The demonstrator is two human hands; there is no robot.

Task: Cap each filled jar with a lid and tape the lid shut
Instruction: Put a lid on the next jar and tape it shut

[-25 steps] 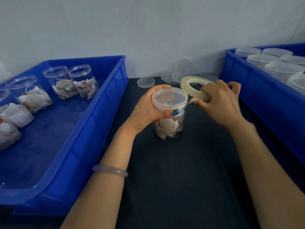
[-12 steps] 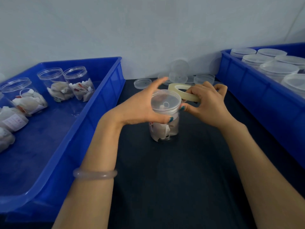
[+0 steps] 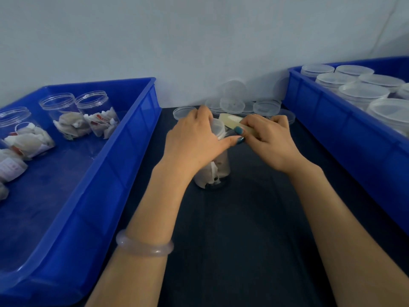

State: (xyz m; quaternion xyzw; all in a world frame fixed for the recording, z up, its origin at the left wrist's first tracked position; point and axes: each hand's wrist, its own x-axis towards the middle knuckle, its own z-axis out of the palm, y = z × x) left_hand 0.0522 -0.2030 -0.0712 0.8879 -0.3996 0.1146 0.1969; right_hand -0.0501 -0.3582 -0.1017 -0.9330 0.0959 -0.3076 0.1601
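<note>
- Gripping the jar (image 3: 213,173) near its top, your left hand (image 3: 194,140) curls over the lid (image 3: 218,129), its thumb stretched along the lid's near edge toward your other hand.
- Your right hand (image 3: 270,142) pinches the tape roll (image 3: 231,119) just beside the lid's right edge, and its thumb and forefinger meet your left thumb tip there. Whether a strip of tape touches the lid I cannot tell.
- The jar stands upright on the dark table (image 3: 232,240), roughly midway between the two blue bins, with tea bags in its lower part.
- The left bin (image 3: 135,138) has its rim running close beside your left forearm. The right bin (image 3: 327,138) has its wall near your right wrist.
- The strip of table between the two bin walls widens toward you, and its broadest stretch lies on your side of the jar, between your forearms.
- Behind the jar, loose lids (image 3: 232,105) are heaped against the wall just past your fingertips, so room at the back is narrow.
- Uncapped filled jars (image 3: 66,116) stand at the far end of the left bin, while capped jars (image 3: 363,94) pack the right bin up to its rim.
- Your bracelet (image 3: 143,247) sits on the left wrist, just beside the left bin's near edge.
</note>
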